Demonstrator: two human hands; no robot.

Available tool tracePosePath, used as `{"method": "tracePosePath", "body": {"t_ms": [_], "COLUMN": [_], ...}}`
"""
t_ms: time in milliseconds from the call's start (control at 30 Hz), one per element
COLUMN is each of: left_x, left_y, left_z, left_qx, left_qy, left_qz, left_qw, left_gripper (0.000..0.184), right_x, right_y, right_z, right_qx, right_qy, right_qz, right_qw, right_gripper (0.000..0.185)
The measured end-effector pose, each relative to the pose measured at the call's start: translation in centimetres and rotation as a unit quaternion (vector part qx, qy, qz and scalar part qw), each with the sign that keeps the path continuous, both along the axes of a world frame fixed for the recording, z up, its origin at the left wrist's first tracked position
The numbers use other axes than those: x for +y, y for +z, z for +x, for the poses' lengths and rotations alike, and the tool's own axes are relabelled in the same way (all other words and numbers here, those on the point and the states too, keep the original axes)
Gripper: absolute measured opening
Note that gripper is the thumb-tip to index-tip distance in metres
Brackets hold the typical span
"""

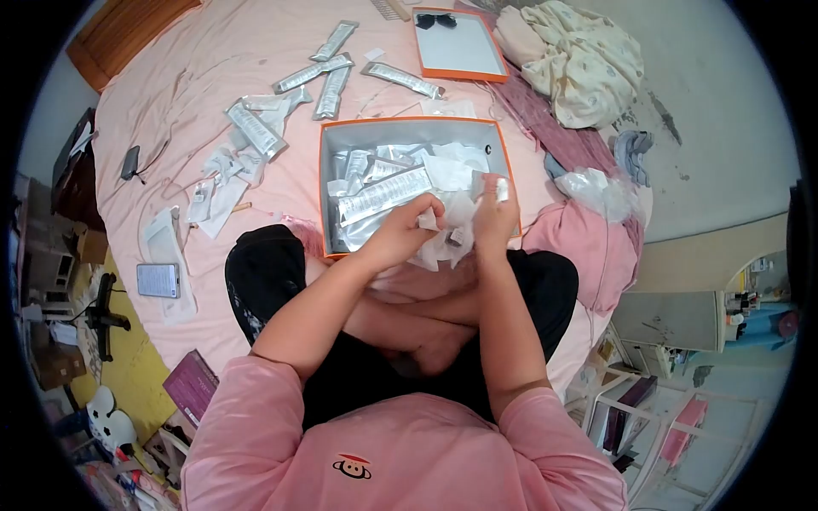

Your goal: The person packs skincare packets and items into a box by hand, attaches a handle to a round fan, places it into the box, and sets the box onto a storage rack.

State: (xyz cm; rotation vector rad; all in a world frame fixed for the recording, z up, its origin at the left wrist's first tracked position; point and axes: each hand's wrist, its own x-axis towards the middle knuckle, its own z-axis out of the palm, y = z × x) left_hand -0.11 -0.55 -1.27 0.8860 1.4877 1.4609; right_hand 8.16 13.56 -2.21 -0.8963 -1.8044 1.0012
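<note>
From afar, I watch the left hand [405, 230] and right hand [494, 223] pinch white wrapping [449, 245], a silver packet [383, 195] slanting beyond the left.

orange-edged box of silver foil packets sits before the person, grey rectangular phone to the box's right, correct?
Wrong side: the head view shows the grey rectangular phone to the left of the orange-edged box of silver foil packets, which does sit before the person.
</note>
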Motion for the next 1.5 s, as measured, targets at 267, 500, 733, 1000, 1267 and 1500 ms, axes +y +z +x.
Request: {"method": "tracePosePath", "body": {"t_ms": [267,500,733,1000,1267,1500], "left_x": [0.1,0.2,0.3,0.0,0.9,0.0], "left_y": [0.9,0.6,-0.5,-1.5,-1.0,0.2], "left_z": [-0.3,1.3,-0.7,-5.1,-1.0,0.2], "left_qx": [-0.411,-0.299,0.059,0.228,-0.170,-0.419], "left_qy": [0.034,-0.049,-0.058,0.298,0.213,0.135], "left_qz": [0.081,-0.021,-0.131,-0.046,-0.014,0.088], "left_qw": [0.907,0.953,0.988,0.926,0.962,0.894], "left_gripper": [0.016,0.033,0.027,0.037,0.039,0.036], "right_x": [-3.4,-5.9,-1.7,0.2,-7.8,-5.7], "right_y": [1.5,3.7,0.9,-1.1,4.1,0.5], "right_z": [0.9,0.5,0.9,2.0,0.4,-1.9], "right_qx": [0.258,0.049,0.020,0.151,0.090,-0.009], "right_qy": [0.105,0.162,0.044,-0.045,0.185,0.176], "right_qz": [-0.191,-0.004,-0.083,-0.274,0.035,0.181], "right_qw": [0.941,0.986,0.995,0.949,0.978,0.968], "right_gripper": [0.034,0.028,0.025,0.031,0.022,0.026]}}
